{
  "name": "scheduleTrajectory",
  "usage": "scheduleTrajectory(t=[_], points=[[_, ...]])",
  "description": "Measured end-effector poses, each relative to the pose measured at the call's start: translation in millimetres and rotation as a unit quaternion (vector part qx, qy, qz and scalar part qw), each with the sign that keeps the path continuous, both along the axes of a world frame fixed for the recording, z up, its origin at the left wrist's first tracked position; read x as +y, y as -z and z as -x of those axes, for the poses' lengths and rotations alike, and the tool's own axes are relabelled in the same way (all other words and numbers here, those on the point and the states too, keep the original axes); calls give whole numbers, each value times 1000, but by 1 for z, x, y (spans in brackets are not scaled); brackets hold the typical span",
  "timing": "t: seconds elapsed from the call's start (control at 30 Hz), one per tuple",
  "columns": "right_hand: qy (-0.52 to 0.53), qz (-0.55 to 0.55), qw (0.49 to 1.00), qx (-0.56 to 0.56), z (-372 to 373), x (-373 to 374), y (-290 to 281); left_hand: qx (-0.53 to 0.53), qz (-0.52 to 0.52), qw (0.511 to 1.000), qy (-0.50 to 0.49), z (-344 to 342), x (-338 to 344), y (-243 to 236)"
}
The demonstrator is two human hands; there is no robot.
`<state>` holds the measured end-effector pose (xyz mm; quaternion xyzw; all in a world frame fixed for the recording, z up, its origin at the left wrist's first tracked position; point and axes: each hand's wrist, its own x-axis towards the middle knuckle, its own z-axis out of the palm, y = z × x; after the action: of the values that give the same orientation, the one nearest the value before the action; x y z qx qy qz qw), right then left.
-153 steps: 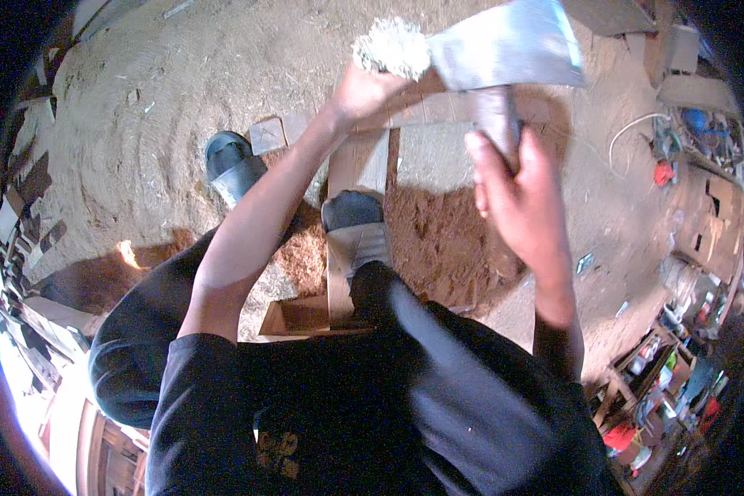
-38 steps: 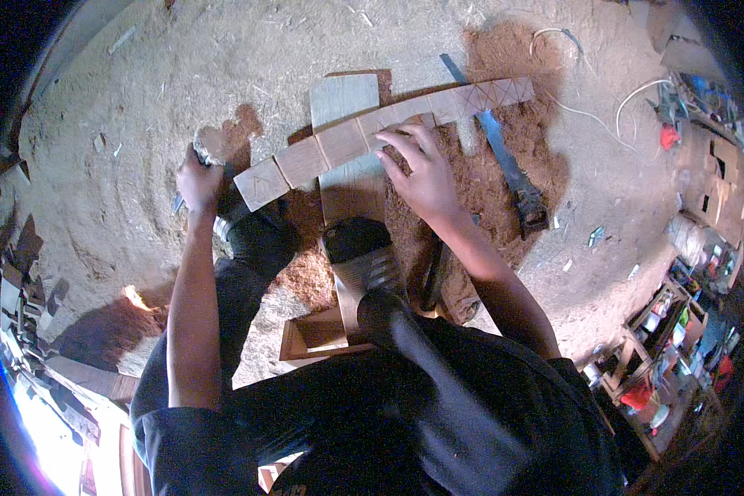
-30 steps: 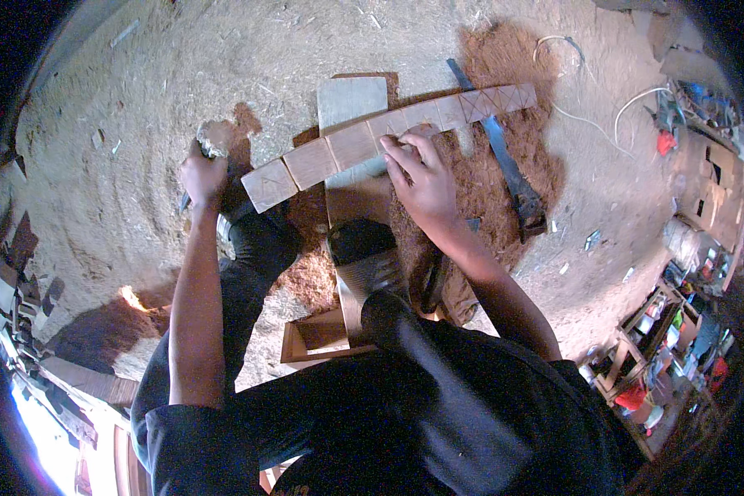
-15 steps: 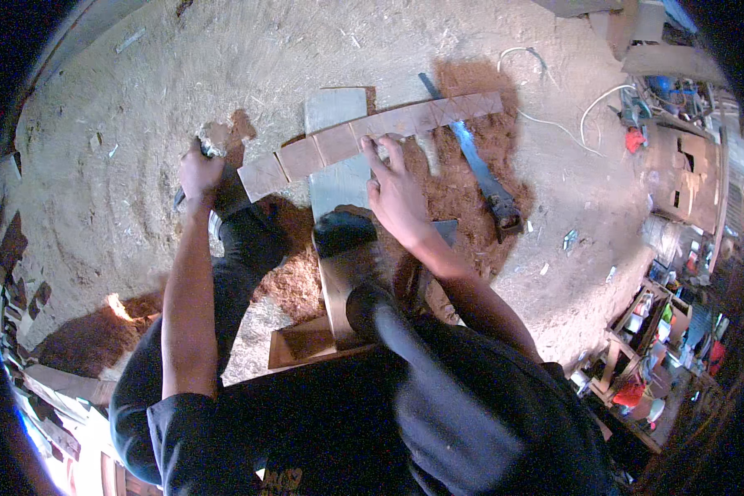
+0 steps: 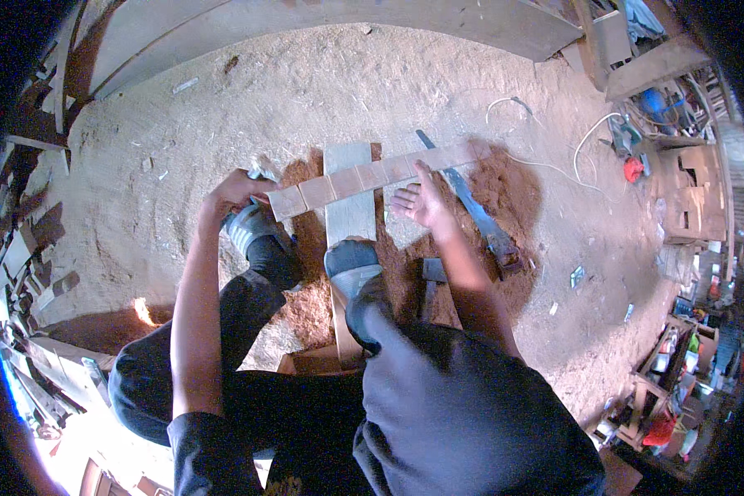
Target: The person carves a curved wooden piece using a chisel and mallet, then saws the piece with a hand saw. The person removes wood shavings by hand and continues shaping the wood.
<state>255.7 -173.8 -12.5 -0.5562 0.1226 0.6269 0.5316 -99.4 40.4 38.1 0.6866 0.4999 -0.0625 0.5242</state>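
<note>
A long thin wooden strip (image 5: 357,180), marked by several lines across it, lies slantwise over a pale board (image 5: 349,217) on the ground. At the strip's left end my left hand (image 5: 238,190) is closed, with a blurred silvery thing (image 5: 263,169) in its grip; its kind I cannot make out. My right hand (image 5: 422,202) is open beside the strip's near edge, palm partly showing and thumb close to the wood. Beneath the strip's right part lies a handsaw (image 5: 474,202) with a bluish blade, its dark handle (image 5: 506,256) toward me.
My right foot (image 5: 351,263) rests on the board; my left foot (image 5: 252,231) is beside it in a striped sandal. A hammer (image 5: 431,277) lies near my right forearm. Sawdust (image 5: 521,190) covers the ground. A white cable (image 5: 587,157) and wooden shelving (image 5: 694,355) are at right.
My right hand has lifted its fingers off the strip and turned, opening near its lower edge. My left hand has turned at the strip's end. The whole view has shifted.
</note>
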Motion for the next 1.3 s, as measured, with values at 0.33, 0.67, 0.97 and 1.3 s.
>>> scheduleTrajectory(t=[0.33,0.67,0.97,1.3], points=[[46,93,995,-9,-30,38,11,-26,44,999,5,-28,-42,-40],[-268,198,796,-506,-92,-22,26,-41,-69,989,121,-34,-2,-37],[-298,44,366,-881,-49,-47,-47,-8,-269,953,141,-8,-6,-19],[-478,-79,492,-723,-73,-31,-23,42,-277,951,133,19,-8,-7]])
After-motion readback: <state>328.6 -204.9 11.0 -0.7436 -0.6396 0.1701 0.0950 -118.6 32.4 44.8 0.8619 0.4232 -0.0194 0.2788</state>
